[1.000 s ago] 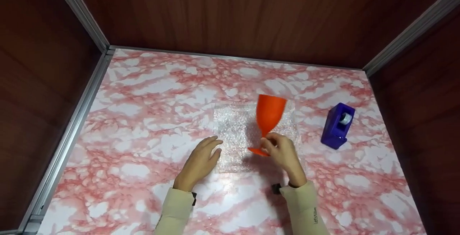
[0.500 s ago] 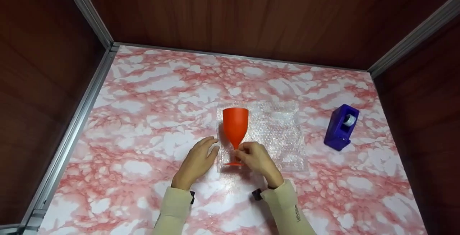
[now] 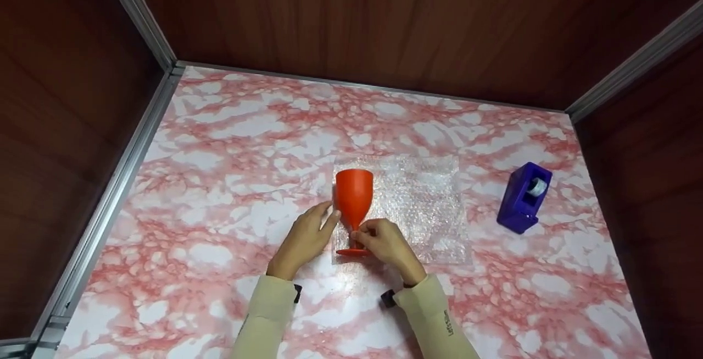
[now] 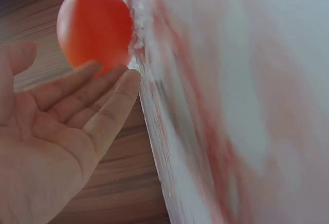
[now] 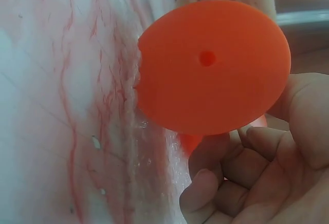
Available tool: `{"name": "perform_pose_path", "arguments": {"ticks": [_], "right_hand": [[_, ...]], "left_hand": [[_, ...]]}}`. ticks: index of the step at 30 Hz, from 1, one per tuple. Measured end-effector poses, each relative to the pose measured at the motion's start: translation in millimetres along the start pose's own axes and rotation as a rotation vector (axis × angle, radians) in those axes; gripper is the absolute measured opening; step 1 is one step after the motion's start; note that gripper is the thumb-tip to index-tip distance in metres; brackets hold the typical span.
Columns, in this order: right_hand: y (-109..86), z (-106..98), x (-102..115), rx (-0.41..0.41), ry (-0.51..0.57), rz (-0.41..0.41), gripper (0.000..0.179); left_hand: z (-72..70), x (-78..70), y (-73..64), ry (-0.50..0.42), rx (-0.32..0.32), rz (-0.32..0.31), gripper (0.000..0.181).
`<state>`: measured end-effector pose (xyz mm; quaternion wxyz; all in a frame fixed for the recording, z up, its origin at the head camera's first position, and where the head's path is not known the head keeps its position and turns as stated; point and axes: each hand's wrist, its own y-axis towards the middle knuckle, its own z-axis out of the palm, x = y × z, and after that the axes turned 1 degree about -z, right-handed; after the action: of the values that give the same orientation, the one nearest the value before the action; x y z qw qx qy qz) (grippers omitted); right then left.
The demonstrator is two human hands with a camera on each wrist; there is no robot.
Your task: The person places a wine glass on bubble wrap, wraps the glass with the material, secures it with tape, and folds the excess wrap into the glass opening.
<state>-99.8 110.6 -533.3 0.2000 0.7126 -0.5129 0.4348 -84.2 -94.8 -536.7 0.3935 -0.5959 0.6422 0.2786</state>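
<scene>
An orange goblet (image 3: 354, 197) lies on its side over the left part of a sheet of bubble wrap (image 3: 417, 211), its bowl pointing away from me and its round foot (image 5: 216, 70) toward me. My right hand (image 3: 384, 242) pinches the stem just above the foot. To the left of the bowl is my left hand (image 3: 306, 238), fingers extended and palm facing the goblet. In the left wrist view its fingertips (image 4: 131, 82) come right up to the bowl (image 4: 95, 26). Part of the stem is hidden behind my right fingers.
A purple tape dispenser (image 3: 524, 198) with a roll of clear tape stands on the right of the red-and-white marbled table (image 3: 247, 128). Dark wood panels (image 3: 351, 24) with metal edge strips enclose the left, back and right sides.
My right hand has carried the goblet left and toward me, lowering it onto the left part of the bubble wrap. My left fingers have come closer to the bowl.
</scene>
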Motion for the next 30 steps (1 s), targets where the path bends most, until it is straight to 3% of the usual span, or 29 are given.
{"name": "perform_pose_path", "arguments": {"ticks": [6,11,16,30], "right_hand": [[0.4,0,-1,0.015,-0.003,0.009,0.017],[0.7,2,-2,0.029,-0.026,0.002,0.017],[0.0,2,-2,0.028,-0.030,-0.017,0.019],[0.6,-1,-5,0.036,-0.014,0.003,0.015]], "left_hand": [[0.3,-4.5,17.5,-0.062,0.014,-0.105,0.069],[4.5,-3.5,27.3,-0.253,-0.032,-0.182,0.069],[8.3,-1.3,34.2,-0.439,-0.077,-0.219,0.066],[22.6,-9.4,50.3,-0.369,-0.177,-0.195,0.082]]}}
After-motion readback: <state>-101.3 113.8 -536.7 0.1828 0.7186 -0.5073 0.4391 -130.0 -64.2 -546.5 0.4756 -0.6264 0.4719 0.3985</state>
